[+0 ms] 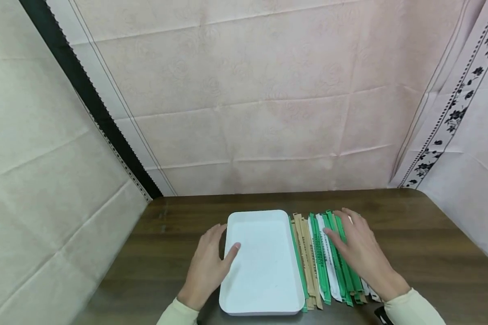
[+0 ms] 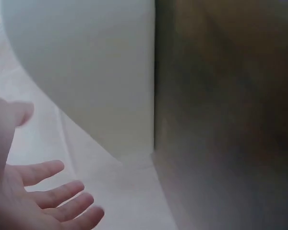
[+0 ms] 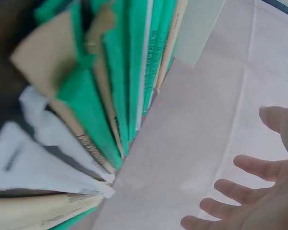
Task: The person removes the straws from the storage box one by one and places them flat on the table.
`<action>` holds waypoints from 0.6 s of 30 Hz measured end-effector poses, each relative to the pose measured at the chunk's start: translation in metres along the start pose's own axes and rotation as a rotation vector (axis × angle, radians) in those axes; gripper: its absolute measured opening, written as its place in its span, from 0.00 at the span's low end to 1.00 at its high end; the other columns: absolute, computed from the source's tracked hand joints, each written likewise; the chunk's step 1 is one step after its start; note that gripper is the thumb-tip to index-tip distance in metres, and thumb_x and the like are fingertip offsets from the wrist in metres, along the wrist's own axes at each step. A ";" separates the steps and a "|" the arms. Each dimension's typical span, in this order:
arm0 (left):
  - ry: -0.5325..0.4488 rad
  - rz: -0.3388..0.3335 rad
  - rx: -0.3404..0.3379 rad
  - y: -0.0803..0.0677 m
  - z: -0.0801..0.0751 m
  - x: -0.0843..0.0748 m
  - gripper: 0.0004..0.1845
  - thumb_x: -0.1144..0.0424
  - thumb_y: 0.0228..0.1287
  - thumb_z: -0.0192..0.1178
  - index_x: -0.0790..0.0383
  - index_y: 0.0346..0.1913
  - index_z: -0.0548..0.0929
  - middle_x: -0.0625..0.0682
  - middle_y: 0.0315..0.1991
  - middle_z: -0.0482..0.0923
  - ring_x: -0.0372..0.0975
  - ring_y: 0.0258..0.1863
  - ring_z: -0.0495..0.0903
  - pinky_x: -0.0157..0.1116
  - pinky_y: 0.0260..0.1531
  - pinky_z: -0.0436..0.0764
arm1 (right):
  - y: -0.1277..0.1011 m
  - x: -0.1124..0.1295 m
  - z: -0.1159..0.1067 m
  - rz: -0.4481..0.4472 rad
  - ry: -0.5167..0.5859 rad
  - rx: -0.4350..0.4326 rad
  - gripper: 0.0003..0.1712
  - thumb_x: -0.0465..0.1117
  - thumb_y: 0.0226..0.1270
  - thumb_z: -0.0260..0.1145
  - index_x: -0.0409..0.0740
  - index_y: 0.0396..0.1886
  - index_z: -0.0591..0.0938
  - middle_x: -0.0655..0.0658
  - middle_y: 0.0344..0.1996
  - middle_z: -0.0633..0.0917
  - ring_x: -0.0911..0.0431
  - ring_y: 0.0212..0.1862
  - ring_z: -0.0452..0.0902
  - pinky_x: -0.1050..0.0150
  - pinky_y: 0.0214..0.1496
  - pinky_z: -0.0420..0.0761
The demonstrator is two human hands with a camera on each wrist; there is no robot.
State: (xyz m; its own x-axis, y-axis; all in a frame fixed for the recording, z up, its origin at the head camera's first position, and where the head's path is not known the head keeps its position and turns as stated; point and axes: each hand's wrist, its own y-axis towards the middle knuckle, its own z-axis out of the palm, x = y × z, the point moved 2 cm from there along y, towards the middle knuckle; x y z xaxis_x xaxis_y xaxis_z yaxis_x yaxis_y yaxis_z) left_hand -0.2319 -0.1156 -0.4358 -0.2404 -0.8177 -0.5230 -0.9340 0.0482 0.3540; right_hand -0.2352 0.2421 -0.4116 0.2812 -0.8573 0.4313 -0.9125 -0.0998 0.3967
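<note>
A white rectangular tray [image 1: 262, 264] with rounded corners lies on the table. At its left edge is my left hand [image 1: 206, 267], the thumb reaching over the rim and the fingers spread. A row of long, narrow paper-wrapped packets leans alongside the tray's right side: tan packets [image 1: 309, 264], white packets [image 1: 330, 266] and green packets [image 1: 320, 259]. Over the right part of that row my right hand [image 1: 363, 250] hovers or rests with fingers extended; contact cannot be told. The right wrist view shows the packets [image 3: 120, 86] fanned, with the hand's fingers [image 3: 245, 191] spread and empty.
The dark wooden table [image 1: 179, 253] extends on both sides of the tray and packets. Pale patterned cloth [image 1: 244, 99] hangs behind it, with more cloth at the left and right. A dark band [image 1: 93, 104] runs down the left cloth's border.
</note>
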 end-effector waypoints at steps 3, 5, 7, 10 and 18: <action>0.145 0.092 -0.017 0.004 0.004 -0.009 0.42 0.39 0.70 0.67 0.65 0.75 0.73 0.67 0.75 0.68 0.61 0.74 0.68 0.61 0.71 0.71 | 0.005 0.005 0.001 0.012 -0.035 0.041 0.39 0.52 0.76 0.69 0.31 0.74 0.70 0.21 0.73 0.66 0.24 0.75 0.57 0.19 0.70 0.59; 0.221 0.135 -0.016 0.006 0.007 -0.013 0.46 0.34 0.70 0.63 0.66 0.77 0.70 0.68 0.77 0.66 0.61 0.76 0.65 0.61 0.75 0.65 | 0.008 0.007 0.003 0.024 -0.051 0.066 0.43 0.56 0.76 0.68 0.33 0.77 0.68 0.22 0.75 0.63 0.23 0.76 0.53 0.18 0.70 0.55; 0.268 0.150 -0.001 0.008 0.010 -0.018 0.50 0.29 0.69 0.59 0.64 0.79 0.67 0.67 0.79 0.62 0.61 0.79 0.61 0.60 0.78 0.59 | 0.009 0.008 0.006 0.043 -0.057 0.087 0.46 0.60 0.76 0.66 0.35 0.80 0.65 0.22 0.78 0.59 0.23 0.78 0.49 0.16 0.70 0.51; 0.323 0.159 0.019 0.010 0.013 -0.023 0.54 0.23 0.68 0.53 0.61 0.82 0.62 0.65 0.82 0.56 0.59 0.81 0.56 0.60 0.81 0.52 | 0.011 0.010 0.012 0.062 -0.062 0.104 0.50 0.66 0.77 0.62 0.39 0.83 0.61 0.23 0.81 0.55 0.22 0.79 0.44 0.13 0.69 0.46; 0.418 0.106 -0.001 0.012 0.009 -0.032 0.60 0.16 0.61 0.48 0.54 0.85 0.57 0.60 0.86 0.48 0.58 0.84 0.47 0.69 0.78 0.43 | 0.015 0.021 0.027 0.058 -0.097 0.121 0.53 0.74 0.75 0.54 0.48 0.87 0.55 0.28 0.84 0.49 0.20 0.80 0.37 0.10 0.66 0.40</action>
